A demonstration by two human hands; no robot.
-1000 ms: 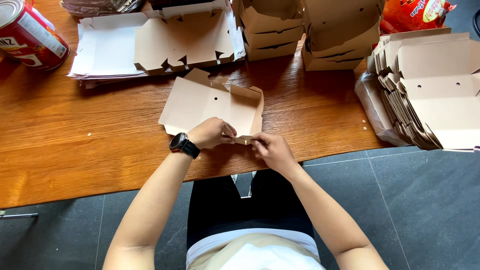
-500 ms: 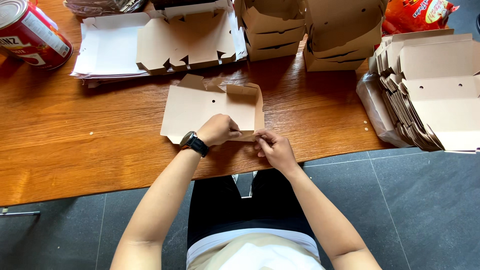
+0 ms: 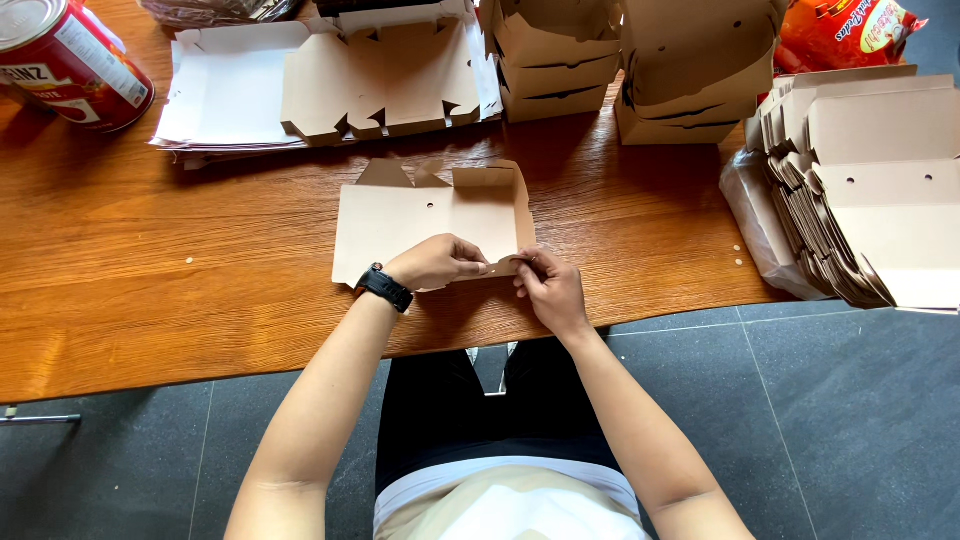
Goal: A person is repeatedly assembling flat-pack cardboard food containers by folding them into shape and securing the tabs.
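Brown cardboard, one half-folded box blank, lies on the wooden table near its front edge, at the centre of the view. The left hand, a black watch on its wrist, and the right hand meet at the blank's near edge, the fingers of both pinched on the same front flap. At 12 o'clock from the blank lies one pile of flat blanks, white and brown faces up. At 1 o'clock stand two stacks of folded boxes; how many each holds cannot be told. At 3 o'clock, one bundle of flat blanks overhangs the table edge. One red tin can sits at 10 o'clock, one orange snack bag at 2 o'clock.
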